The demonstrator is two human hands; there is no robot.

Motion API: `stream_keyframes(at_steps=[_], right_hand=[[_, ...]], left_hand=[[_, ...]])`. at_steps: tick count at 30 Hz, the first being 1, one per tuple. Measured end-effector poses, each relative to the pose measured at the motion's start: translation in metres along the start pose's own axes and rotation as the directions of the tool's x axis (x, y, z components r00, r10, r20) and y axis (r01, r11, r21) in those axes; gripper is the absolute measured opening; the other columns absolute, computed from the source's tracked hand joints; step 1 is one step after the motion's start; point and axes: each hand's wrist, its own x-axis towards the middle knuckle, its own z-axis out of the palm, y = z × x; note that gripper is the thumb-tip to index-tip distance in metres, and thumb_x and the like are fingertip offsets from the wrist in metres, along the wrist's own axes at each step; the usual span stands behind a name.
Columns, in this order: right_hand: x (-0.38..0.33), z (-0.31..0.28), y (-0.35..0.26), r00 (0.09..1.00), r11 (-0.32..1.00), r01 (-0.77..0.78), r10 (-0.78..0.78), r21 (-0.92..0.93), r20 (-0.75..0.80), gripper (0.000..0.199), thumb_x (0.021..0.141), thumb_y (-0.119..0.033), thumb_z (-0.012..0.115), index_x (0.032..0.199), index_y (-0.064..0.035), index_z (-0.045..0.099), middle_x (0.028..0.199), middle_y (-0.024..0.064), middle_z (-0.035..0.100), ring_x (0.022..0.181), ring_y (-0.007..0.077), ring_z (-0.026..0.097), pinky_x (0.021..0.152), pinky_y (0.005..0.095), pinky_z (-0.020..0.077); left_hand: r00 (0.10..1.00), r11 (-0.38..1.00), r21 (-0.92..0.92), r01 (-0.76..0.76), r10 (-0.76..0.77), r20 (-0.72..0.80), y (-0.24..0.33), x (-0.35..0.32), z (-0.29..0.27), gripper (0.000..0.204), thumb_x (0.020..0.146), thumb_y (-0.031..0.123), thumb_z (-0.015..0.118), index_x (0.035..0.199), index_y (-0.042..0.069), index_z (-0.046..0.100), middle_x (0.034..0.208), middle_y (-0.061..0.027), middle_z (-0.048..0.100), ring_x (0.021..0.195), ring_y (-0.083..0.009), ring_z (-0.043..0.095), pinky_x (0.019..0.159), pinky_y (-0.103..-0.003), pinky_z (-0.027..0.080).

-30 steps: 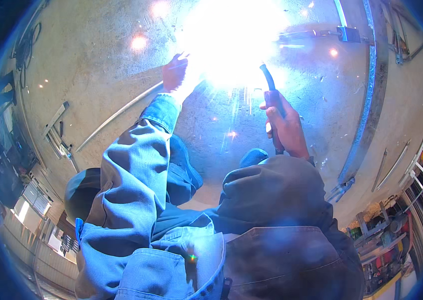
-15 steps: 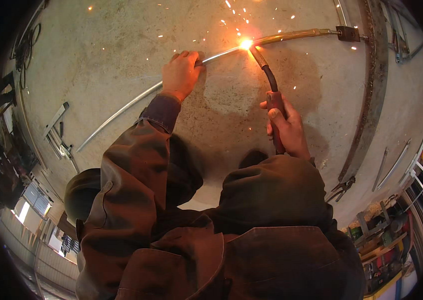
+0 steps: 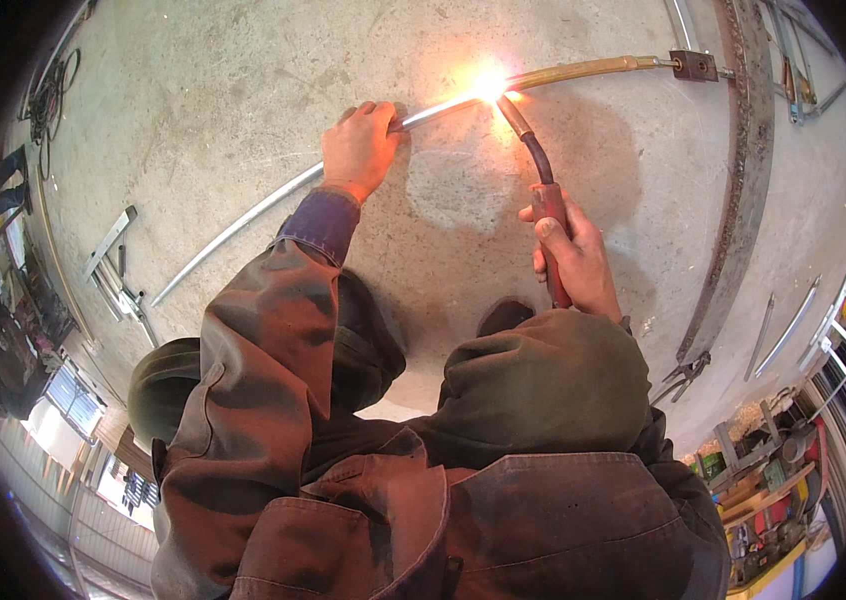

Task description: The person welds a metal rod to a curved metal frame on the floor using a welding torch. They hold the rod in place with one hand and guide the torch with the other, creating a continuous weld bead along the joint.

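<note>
In the head view, the left hand [image 3: 359, 146] grips a long silvery metal tube [image 3: 243, 228], its fingers wrapped over it. The tube slants across the concrete floor [image 3: 273, 60] from near left to far right, up to a bright welding glow [image 3: 490, 85]. Beyond the glow, on the right, a brass-coloured tube [image 3: 578, 72] carries on the line to a dark drilled block [image 3: 694, 66]; the glare hides how the two tubes meet.

The right hand [image 3: 583, 255] is closed round the red handle of a welding torch [image 3: 550, 215], thumb lying along it. The torch's bent neck points far and left, with its nozzle at the glow.

Just beside the block, a rusty steel bar [image 3: 738, 180] runs from far to near along the right, with pliers [image 3: 685, 374] by its near end. A metal frame [image 3: 118, 262] lies on the left.
</note>
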Motion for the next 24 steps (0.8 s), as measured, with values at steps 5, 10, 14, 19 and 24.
stream_keyframes(at_steps=[5,10,14,19,24], right_hand=[[0.0007,0.0003,0.0006,1.000,1.000,0.019,-0.019,-0.021,-0.004,0.052,0.103,-0.038,0.065,0.139,-0.0014,0.056,0.111,0.0061,0.068,0.065,0.0079,0.059,0.056,0.0270,0.0501],[0.0014,0.0000,0.0022,1.000,0.999,0.006,-0.007,-0.038,-0.023,0.046,0.103,-0.040,0.066,0.129,-0.0021,0.062,0.087,0.0022,0.065,0.063,0.0072,0.058,0.056,0.0264,0.0494],[0.0018,0.0042,0.0026,0.998,0.999,0.032,-0.033,-0.015,-0.051,0.045,0.102,-0.042,0.066,0.125,-0.0027,0.064,0.075,-0.0001,0.061,0.061,0.0072,0.057,0.056,0.0258,0.0485],[0.0017,0.0016,-0.0006,1.000,0.998,0.001,-0.002,-0.056,-0.023,0.044,0.102,-0.041,0.064,0.125,-0.0024,0.064,0.080,0.0007,0.063,0.061,0.0074,0.057,0.056,0.0264,0.0488],[0.0022,0.0031,0.0008,0.999,1.000,0.016,-0.017,-0.027,-0.042,0.043,0.104,-0.034,0.065,0.131,-0.0004,0.061,0.084,-0.0010,0.059,0.059,0.0066,0.056,0.053,0.0254,0.0469]], left_hand=[[1.000,1.000,0.010,-0.013,0.013,-0.014,0.0007,-0.0002,-0.0001,0.023,0.088,0.027,0.079,0.101,0.011,0.069,0.095,-0.0076,0.070,0.093,-0.0326,0.070,0.077,-0.046,0.054],[1.000,1.000,0.022,-0.023,0.023,-0.014,0.0015,-0.0002,-0.0016,0.020,0.088,0.024,0.078,0.101,0.011,0.068,0.095,-0.0078,0.070,0.093,-0.0335,0.069,0.077,-0.047,0.054],[1.000,1.000,0.015,-0.024,0.024,-0.013,0.0024,-0.0005,-0.0026,0.020,0.088,0.024,0.078,0.100,0.011,0.068,0.095,-0.0074,0.070,0.093,-0.0332,0.069,0.077,-0.047,0.054],[1.000,1.000,0.009,-0.020,0.020,-0.020,0.0008,-0.0013,-0.0015,0.020,0.088,0.024,0.078,0.100,0.011,0.069,0.095,-0.0069,0.070,0.093,-0.0322,0.069,0.077,-0.047,0.054],[1.000,1.000,0.006,-0.019,0.019,-0.006,0.0002,0.0001,-0.0005,0.022,0.087,0.026,0.079,0.100,0.010,0.070,0.095,-0.0069,0.070,0.093,-0.0315,0.069,0.077,-0.046,0.054]])
